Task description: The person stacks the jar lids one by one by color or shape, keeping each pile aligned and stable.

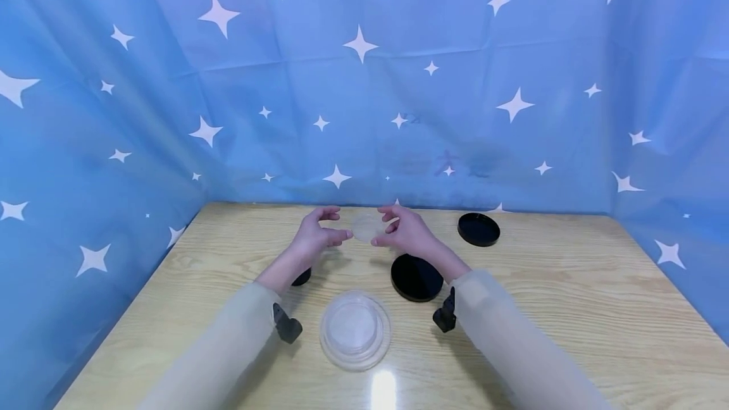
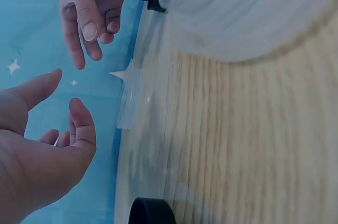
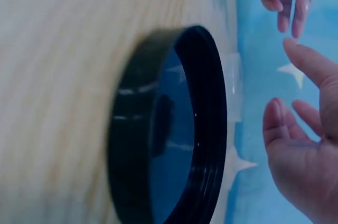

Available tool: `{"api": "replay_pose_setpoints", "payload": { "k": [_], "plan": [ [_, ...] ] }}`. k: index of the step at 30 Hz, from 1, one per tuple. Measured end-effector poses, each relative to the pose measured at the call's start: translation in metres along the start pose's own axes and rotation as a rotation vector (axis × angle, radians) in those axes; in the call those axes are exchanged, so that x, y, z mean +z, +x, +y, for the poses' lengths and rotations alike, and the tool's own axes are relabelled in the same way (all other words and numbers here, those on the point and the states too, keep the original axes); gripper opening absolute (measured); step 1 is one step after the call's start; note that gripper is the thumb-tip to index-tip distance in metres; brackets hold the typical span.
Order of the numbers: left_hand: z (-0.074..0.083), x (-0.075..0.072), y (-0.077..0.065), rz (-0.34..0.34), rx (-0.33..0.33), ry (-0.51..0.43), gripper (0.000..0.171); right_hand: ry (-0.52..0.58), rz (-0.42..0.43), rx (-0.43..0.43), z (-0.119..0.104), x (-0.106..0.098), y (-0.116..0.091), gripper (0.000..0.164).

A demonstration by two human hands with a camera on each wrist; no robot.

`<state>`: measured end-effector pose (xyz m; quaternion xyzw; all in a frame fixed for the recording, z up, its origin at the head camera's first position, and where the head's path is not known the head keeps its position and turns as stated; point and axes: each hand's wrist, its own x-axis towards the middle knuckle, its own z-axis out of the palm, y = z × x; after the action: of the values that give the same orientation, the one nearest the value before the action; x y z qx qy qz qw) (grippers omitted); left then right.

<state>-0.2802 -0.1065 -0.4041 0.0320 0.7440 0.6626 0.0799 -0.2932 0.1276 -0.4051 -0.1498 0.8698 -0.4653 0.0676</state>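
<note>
head: your left hand (image 1: 321,228) and right hand (image 1: 405,231), both loose, grasping nothing, flank one small clear tub (image 1: 367,226), round, equal along every axis; from it, three black lids (image 1: 479,229) sit at three, four-thirty and eight o'clock, one larger clear container (image 1: 355,330) at six.

left wrist: the tub stands on the bench (image 2: 211,155); whether its mouth points up, you cannot tell.

right wrist: one black lid opens upward.

Wood-grain table (image 1: 569,296) w/ lg clear plastic container (image 1: 353,329) nr front, sm clear container (image 1: 366,228) at back ctr, blk round lid (image 1: 417,278) rt of ctr, 2nd blk lid (image 1: 479,230) back rt, part-hidden blk item (image 1: 302,278) left.
</note>
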Motion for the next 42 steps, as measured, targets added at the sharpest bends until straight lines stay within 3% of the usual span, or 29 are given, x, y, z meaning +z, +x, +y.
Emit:
{"api": "replay_pose_setpoints", "payload": {
  "k": [5,8,11,18,24,34,42],
  "plan": [
    [-0.002,-0.002,0.012,0.0,-0.047,-0.098,0.072,0.019,-0.003,0.048,0.004,-0.004,0.01,0.075],
    [-0.005,-0.003,0.018,0.011,-0.055,-0.198,0.072,0.05,-0.011,0.075,0.009,-0.008,0.014,0.077],
    [-0.008,-0.002,0.023,0.017,-0.052,-0.232,0.073,0.07,-0.027,0.09,0.013,-0.01,0.016,0.079],
    [-0.016,0.003,0.028,0.011,-0.019,-0.093,0.076,0.062,-0.044,0.082,0.021,-0.007,0.02,0.082],
    [-0.02,0.005,0.03,0.051,-0.025,0.015,0.074,0.046,-0.055,0.088,0.023,-0.004,0.019,0.08],
    [-0.027,0.009,0.033,0.083,-0.025,0.125,0.074,0.015,-0.076,0.064,0.026,-0.001,0.023,0.082],
    [-0.026,0.014,0.035,0.062,0.008,0.202,0.072,-0.014,-0.062,0.078,0.029,0.003,0.026,0.081]
  ]
}}
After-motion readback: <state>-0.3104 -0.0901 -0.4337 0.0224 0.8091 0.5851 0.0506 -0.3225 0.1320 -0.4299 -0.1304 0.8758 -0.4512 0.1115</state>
